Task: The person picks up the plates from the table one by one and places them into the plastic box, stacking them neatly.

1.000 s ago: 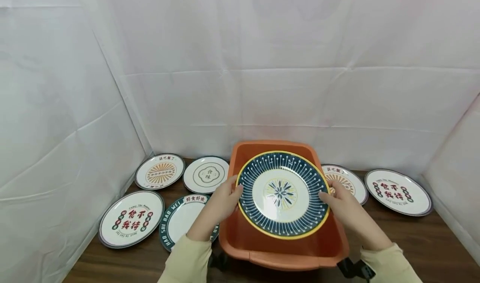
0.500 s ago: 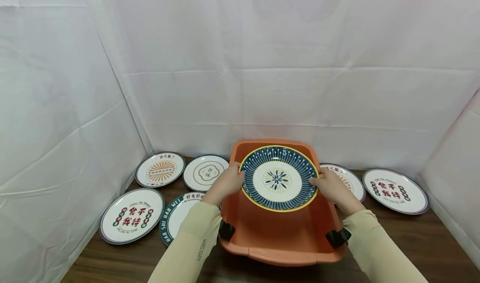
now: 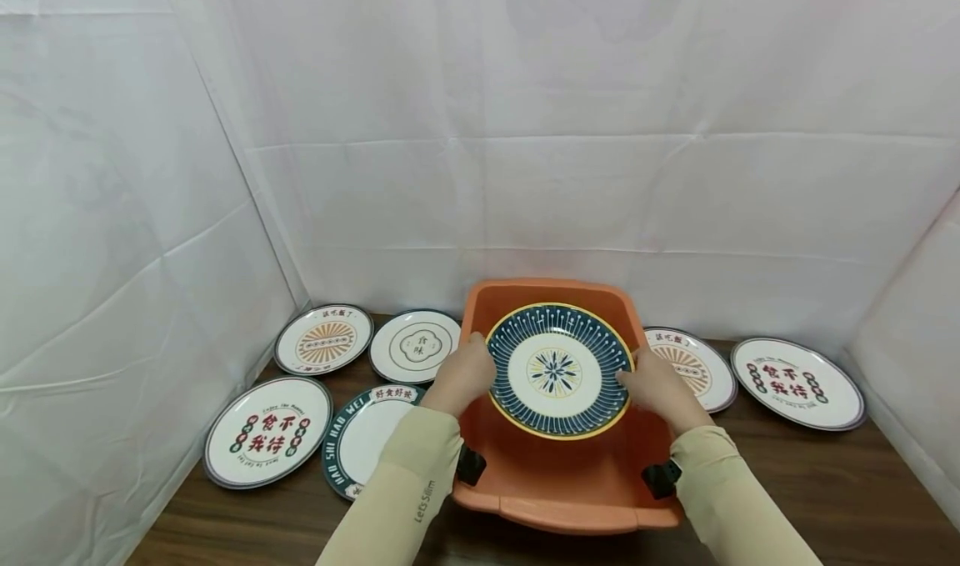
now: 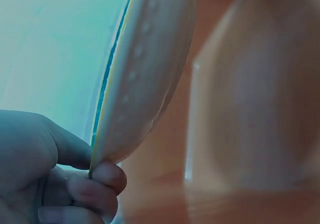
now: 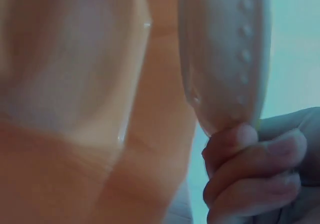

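Note:
A round plate (image 3: 555, 373) with a yellow rim, a dark blue patterned border and a blue flower at its centre is held over the orange basin (image 3: 566, 512). My left hand (image 3: 467, 374) pinches its left edge, thumb on the upper face and curled fingers beneath, as the left wrist view shows on the plate's pale underside (image 4: 145, 78). On the opposite edge my right hand (image 3: 660, 383) grips the same way, its fingers (image 5: 250, 169) curled under the rim. The basin's inner wall (image 5: 160, 108) shows beside the plate in the right wrist view.
Left of the basin lie several printed plates, among them a sunburst plate (image 3: 324, 338) and a green-rimmed plate (image 3: 371, 441). At right lie another sunburst plate (image 3: 686, 368) and a red-lettered plate (image 3: 797, 384). White cloth (image 3: 555, 132) hangs behind the wooden table (image 3: 817, 483).
Both hands have carried the blue-bordered plate away from the head camera, toward the basin. It looks smaller than a second ago. In the last half second it shifted slightly nearer the basin's front.

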Demonstrator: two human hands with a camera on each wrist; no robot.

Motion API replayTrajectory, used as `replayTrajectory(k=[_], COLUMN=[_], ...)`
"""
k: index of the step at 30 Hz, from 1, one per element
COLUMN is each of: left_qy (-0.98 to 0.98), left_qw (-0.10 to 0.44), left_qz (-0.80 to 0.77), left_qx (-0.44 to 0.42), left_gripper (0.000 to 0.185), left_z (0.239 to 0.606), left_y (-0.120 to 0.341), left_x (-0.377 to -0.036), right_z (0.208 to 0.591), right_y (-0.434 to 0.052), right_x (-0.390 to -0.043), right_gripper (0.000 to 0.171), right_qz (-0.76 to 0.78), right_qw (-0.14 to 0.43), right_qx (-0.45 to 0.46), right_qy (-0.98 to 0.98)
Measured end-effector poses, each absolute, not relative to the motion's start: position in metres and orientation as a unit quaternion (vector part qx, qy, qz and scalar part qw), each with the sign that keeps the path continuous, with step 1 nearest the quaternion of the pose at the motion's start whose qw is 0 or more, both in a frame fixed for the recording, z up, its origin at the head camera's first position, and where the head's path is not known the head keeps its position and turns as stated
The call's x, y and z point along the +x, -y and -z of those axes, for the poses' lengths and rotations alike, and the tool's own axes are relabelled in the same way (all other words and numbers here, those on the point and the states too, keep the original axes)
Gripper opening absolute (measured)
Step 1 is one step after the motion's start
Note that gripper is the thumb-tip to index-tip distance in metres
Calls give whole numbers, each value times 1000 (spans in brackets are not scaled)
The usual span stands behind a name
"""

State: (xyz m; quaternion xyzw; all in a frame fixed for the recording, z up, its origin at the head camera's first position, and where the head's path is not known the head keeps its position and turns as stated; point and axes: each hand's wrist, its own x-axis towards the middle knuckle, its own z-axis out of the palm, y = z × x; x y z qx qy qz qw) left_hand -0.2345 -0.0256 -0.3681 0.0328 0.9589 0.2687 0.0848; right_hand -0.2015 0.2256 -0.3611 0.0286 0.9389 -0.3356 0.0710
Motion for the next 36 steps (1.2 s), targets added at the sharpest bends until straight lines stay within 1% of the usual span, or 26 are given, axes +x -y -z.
replayTrajectory(k=[4,9,12,16,21,26,28,31,36], left_qy=[-968,-976,-982,-988,-993,-995,-995,-994,-994], left_qw=[65,44,42,38,22,22,27,34,55], left_qz=[-238,-207,-175,-126,-73,-45,-50,-60,-49], left_qx=[36,46,57,76,92,92,88,80,76], left_gripper=[35,16,12,12,14,17,17,16,18], left_z=[376,381,383,385,391,395,396,397,401], left_y=[21,19,17,13,9,4,3,0,-1], left_x=[-233,-232,-234,-235,-236,-236,-237,-239,-240], right_z=[367,368,369,371,377,384,387,389,392], right_y=[-226,-221,-217,-213,-209,-207,-206,-204,-200], right_x=[-202,-204,-205,-207,-211,-212,-212,-213,-216], right_gripper=[26,38,51,59,52,35,30,31,35], right_qz=[313,285,254,219,181,107,85,78,82], right_qw=[97,111,123,138,134,102,94,97,132], right_qx=[35,39,46,54,48,11,1,11,41], right_qy=[-944,-951,-958,-964,-973,-989,-992,-992,-987])
